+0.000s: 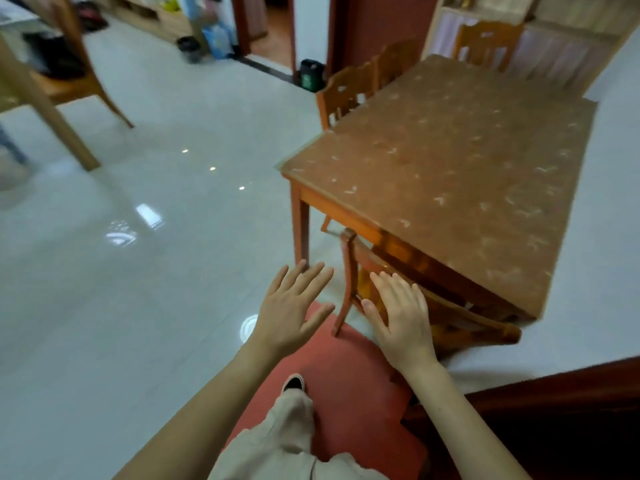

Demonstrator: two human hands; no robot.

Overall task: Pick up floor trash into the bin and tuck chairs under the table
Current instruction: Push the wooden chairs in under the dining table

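Judging by its solid reddish wood, the chair point(349, 271) should feel stiff and fairly heavy; its curved top rail is the place to hold. It stands just beneath the right grip point(401, 313), against the bench point(450, 150) ahead. The right grip and the left grip point(291, 306) are both released, fingers spread.

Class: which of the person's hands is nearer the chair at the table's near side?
Right. The right hand is spread open at the back rail of the chair; the left hand is open beside it, not touching, over the red mat.
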